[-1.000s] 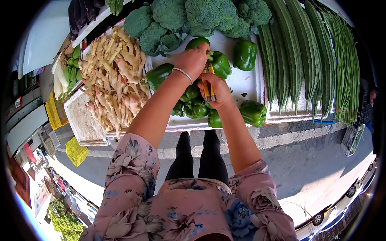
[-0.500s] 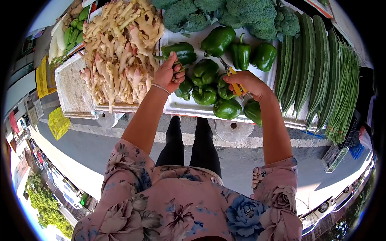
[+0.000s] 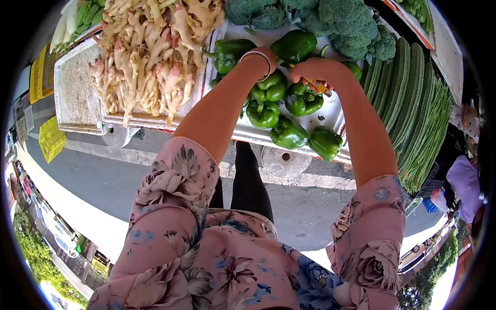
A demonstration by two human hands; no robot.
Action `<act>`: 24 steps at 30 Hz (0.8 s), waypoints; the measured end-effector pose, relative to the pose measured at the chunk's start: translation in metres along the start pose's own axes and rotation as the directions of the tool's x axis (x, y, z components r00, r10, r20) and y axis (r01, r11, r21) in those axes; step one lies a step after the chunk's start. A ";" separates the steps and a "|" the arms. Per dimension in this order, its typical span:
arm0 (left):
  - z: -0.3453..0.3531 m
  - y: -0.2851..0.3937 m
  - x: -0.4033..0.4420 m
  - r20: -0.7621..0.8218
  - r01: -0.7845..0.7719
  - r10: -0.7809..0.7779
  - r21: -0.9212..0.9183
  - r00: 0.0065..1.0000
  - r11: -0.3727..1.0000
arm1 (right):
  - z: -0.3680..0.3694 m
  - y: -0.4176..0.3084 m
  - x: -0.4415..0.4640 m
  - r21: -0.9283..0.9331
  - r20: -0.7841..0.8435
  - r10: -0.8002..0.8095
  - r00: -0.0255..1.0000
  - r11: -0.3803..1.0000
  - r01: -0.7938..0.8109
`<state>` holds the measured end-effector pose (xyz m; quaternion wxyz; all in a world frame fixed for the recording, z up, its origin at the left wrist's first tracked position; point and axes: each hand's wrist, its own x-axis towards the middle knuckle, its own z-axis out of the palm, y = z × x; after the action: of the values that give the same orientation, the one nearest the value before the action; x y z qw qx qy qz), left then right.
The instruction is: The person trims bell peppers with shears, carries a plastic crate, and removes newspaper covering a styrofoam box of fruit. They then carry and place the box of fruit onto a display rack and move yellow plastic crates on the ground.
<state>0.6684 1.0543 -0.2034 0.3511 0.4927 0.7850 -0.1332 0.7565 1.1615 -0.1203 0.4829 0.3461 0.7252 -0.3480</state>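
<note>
Left hand [image 3: 266, 52]: over the white tray [image 3: 331, 109], palm down, just beside the near end of a big green bell pepper [image 3: 295, 45] lying below the broccoli [image 3: 349, 26]. Fingers hidden under the hand, so can't tell whether they grip. Metal bangle [image 3: 269, 67] on that wrist.

Right hand [image 3: 321, 71]: close beside the left, to its right. Fingers wrapped around yellow-handled snips [image 3: 316, 86]; handle end pokes out below the palm. Can't make out whether the blades are apart or together, or touching anything.

Peppers: all sit in the white tray. One [image 3: 231, 55] left of the left hand, partly behind the wrist. One [image 3: 270, 87] below the hands, between them; another [image 3: 262, 114] right under it. One [image 3: 304, 99] directly below the right hand. Two more near the tray's front edge: one [image 3: 289, 133] centre, one [image 3: 325, 143] at the right corner. Another [image 3: 354, 70] shows partly behind the right forearm.

Around: ginger [image 3: 147, 62] heaped left of the tray; ridged gourds [image 3: 402, 85] lengthwise on the right, long beans [image 3: 429, 139] outside those. Yellow crate [image 3: 52, 139] far left, low down. Round stool [image 3: 285, 161] below the tray's front edge, near the person's dark-clad leg [image 3: 250, 181].
</note>
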 end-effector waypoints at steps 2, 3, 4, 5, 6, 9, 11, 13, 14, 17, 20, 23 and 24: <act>-0.013 0.002 -0.010 0.057 0.049 -0.041 -0.154 0.998 0.987 | 0.000 -0.003 0.003 -0.037 0.008 0.050 0.999 0.998 -0.050; -0.012 0.002 -0.009 0.058 0.049 -0.040 -0.157 0.998 0.986 | 0.000 -0.006 0.000 -0.039 0.009 0.052 0.999 0.998 -0.052; -0.011 0.001 -0.008 0.065 0.058 -0.045 -0.210 0.997 0.976 | 0.000 -0.009 -0.004 -0.062 0.009 0.059 0.998 0.996 -0.059; -0.010 0.001 -0.007 0.074 0.067 -0.049 -0.263 0.996 0.963 | -0.001 -0.013 -0.008 -0.085 0.009 0.066 0.998 0.994 -0.065; -0.008 0.000 -0.004 0.074 0.067 -0.049 -0.265 0.996 0.962 | -0.002 -0.015 -0.009 -0.087 0.009 0.068 0.998 0.994 -0.067; -0.003 0.002 0.000 0.070 0.168 -0.153 -0.322 0.986 0.932 | -0.002 -0.020 -0.011 0.011 0.081 0.141 0.987 0.990 -0.142; 0.000 0.003 -0.003 0.011 0.179 -0.192 -0.417 0.981 0.891 | -0.002 -0.018 -0.012 0.058 0.081 0.124 0.989 0.990 -0.128; 0.005 0.002 -0.001 -0.017 0.169 -0.195 -0.433 0.981 0.885 | -0.001 -0.014 0.005 0.009 0.106 0.158 0.982 0.987 -0.160; 0.008 0.001 0.000 -0.045 0.158 -0.198 -0.446 0.979 0.881 | -0.001 -0.011 0.014 -0.039 0.129 0.191 0.973 0.981 -0.188; 0.029 -0.006 0.024 -0.079 0.154 -0.210 -0.445 0.975 0.882 | -0.006 -0.013 0.019 -0.034 0.164 0.174 0.971 0.985 -0.171; 0.027 -0.006 0.023 -0.154 0.132 -0.235 -0.491 0.960 0.861 | -0.012 -0.009 0.026 0.020 0.215 0.148 0.965 0.988 -0.155; 0.014 -0.001 0.005 -0.096 0.158 -0.253 -0.562 0.963 0.812 | -0.012 -0.008 0.018 0.038 0.193 0.124 0.973 0.990 -0.134; 0.016 -0.003 0.006 -0.095 0.160 -0.256 -0.563 0.962 0.811 | -0.011 -0.009 0.018 0.036 0.194 0.123 0.973 0.991 -0.132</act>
<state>0.6713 1.0484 -0.2196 0.3946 0.2910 0.8655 0.1021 0.7389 1.1689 -0.1329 0.5631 0.3687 0.6431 -0.3653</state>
